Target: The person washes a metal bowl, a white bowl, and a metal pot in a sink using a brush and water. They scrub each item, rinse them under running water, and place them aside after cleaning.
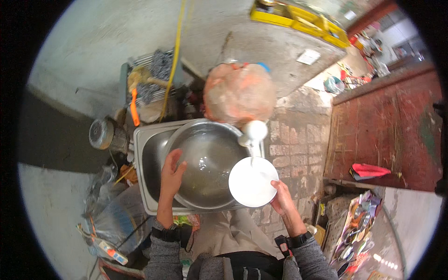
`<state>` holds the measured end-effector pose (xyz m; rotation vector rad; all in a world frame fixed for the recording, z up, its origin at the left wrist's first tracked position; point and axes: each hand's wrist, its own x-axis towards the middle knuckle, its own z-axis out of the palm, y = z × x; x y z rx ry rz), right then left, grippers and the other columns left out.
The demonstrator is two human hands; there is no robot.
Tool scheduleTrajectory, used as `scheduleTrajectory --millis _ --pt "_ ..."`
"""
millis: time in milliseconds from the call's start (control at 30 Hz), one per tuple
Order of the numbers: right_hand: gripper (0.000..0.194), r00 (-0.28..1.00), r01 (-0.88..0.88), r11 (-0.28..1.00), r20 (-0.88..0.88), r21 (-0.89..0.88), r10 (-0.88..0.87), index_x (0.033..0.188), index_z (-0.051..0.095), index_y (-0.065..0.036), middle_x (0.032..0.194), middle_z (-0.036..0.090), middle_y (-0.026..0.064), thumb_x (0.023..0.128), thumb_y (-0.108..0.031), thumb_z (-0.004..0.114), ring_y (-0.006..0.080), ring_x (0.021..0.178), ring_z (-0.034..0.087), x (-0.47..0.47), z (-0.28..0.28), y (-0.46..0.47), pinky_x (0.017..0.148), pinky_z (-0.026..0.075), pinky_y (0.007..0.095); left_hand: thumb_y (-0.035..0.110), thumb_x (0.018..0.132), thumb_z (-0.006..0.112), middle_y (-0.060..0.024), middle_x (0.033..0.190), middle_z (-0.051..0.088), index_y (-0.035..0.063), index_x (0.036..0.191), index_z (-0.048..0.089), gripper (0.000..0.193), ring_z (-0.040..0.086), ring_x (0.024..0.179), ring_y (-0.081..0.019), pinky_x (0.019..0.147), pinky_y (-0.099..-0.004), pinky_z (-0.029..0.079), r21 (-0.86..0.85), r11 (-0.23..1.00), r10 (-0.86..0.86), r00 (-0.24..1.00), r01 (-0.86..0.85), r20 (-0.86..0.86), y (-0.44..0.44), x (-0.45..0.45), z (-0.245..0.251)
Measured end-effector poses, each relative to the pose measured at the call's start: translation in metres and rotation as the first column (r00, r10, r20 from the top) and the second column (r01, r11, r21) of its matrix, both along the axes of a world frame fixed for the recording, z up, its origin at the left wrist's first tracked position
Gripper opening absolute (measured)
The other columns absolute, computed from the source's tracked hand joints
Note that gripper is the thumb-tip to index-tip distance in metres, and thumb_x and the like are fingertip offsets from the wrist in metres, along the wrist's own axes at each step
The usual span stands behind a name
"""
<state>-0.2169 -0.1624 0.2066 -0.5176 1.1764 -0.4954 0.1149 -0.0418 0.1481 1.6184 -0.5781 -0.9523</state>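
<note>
My right hand (281,198) grips the rim of a round white plate or shallow bowl (253,185), thumb on its upper face. A thin stream of water appears to run onto it from the white faucet (255,131) just above. My left hand (172,172) holds nothing; its fingers are apart over the left part of a large stainless steel basin (210,168). Shiny spots show in the basin, which looks to hold water. The basin rests in a stainless steel sink (139,168).
Beyond the sink stands a reddish plastic-wrapped bundle (239,92). An orange-handled brush (134,108) lies on a rack at the upper left. A yellow compartment tray (301,22) is farther off. Bagged items (119,218) crowd the left, and a red wooden door (385,133) stands right.
</note>
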Motion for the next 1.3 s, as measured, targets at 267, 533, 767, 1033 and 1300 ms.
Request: scheduleTrajectory --millis 267,533,767,1033,1300 --pt "0.036 0.978 0.194 0.980 0.067 0.053 -0.197 0.118 0.048 0.001 0.107 0.061 0.0153 0.094 -0.025 0.051 0.0252 0.087 0.067 -0.082 0.002 -0.006 0.068 0.061 0.0364 0.006 0.091 0.058 -0.0114 0.127 0.056 -0.0003 0.126 0.051 0.037 0.052 0.120 -0.0218 0.101 -0.0330 0.040 0.158 0.984 -0.108 0.984 0.085 0.139 -0.004 -0.031 -0.024" --pt "0.048 0.916 0.363 0.928 0.151 0.078 -0.371 0.128 0.043 0.005 0.117 0.060 0.0189 0.094 -0.028 0.051 0.0291 0.099 0.066 -0.247 0.001 -0.007 0.078 0.059 0.0436 0.013 0.095 0.055 -0.0051 0.115 0.059 0.0038 0.122 0.053 0.029 0.057 0.105 -0.0156 0.087 -0.0300 0.048 0.239 0.917 -0.316 0.947 0.319 -0.052 -0.083 -0.204 0.048" --pt "0.046 0.893 0.372 0.928 0.260 0.032 -0.367 0.127 0.046 0.003 0.120 0.058 0.0168 0.094 -0.029 0.053 0.0296 0.104 0.063 -0.423 -0.020 -0.017 0.081 0.057 0.0466 0.017 0.098 0.048 -0.0111 0.128 0.052 0.0068 0.138 0.037 0.043 0.056 0.110 -0.0233 0.082 -0.0371 0.054 0.082 0.646 -0.706 0.636 0.759 -0.312 -0.148 -0.511 0.108" --pt "0.042 0.939 0.317 0.922 -0.060 -0.220 -0.338 0.113 0.062 -0.002 0.102 0.066 0.0122 0.092 -0.039 0.057 0.0265 0.098 0.064 -0.597 0.000 -0.008 0.077 0.055 0.0448 0.010 0.089 0.054 -0.0149 0.118 0.053 0.0105 0.136 0.032 0.052 0.061 0.098 -0.0249 0.065 -0.0396 0.059 0.092 0.571 -0.720 0.552 0.816 -0.422 -0.186 -0.705 0.104" --pt "0.046 0.420 0.050 0.892 -0.801 -0.449 -0.427 0.101 0.067 -0.002 0.095 0.066 0.0232 0.084 -0.044 0.062 0.0401 0.090 0.064 -0.678 -0.025 -0.020 0.082 0.050 0.0470 0.010 0.082 0.065 -0.0106 0.093 0.060 0.0059 0.130 0.039 0.055 0.059 0.078 -0.0150 0.057 -0.0271 0.045 0.080 0.258 -0.954 0.267 0.963 -0.138 -0.225 -0.825 0.089"
